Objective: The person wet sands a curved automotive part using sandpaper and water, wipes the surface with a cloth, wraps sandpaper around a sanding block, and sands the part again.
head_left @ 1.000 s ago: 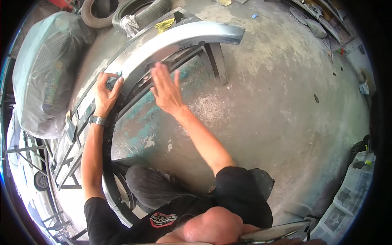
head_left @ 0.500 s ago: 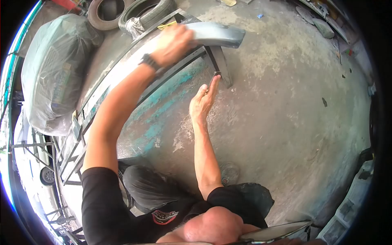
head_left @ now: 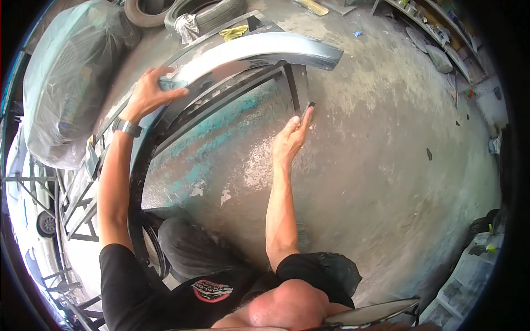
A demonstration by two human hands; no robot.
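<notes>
A long curved panel (head_left: 243,51), silver-white with grey patches, rests on a dark metal stand (head_left: 295,83). My left hand (head_left: 150,94) is at the panel's left part, fingers and thumb closed around a grey-blue pad (head_left: 172,84) that lies against the surface. My right hand (head_left: 291,135) is off the panel, over the floor near the stand's leg. Its fingers hold a small dark object (head_left: 312,104), too small to name, which sticks out at the fingertips.
Two tyres (head_left: 212,21) lie behind the panel, with a white rag (head_left: 186,27) and a yellow cloth (head_left: 233,33) nearby. A plastic-wrapped bundle (head_left: 74,83) stands at the left. Shelving (head_left: 441,36) is at the upper right, and my bent knee (head_left: 190,248) is below.
My left hand swept to the panel's far end, then came back to its left part with the pad. My right hand moved away from the panel to the right.
</notes>
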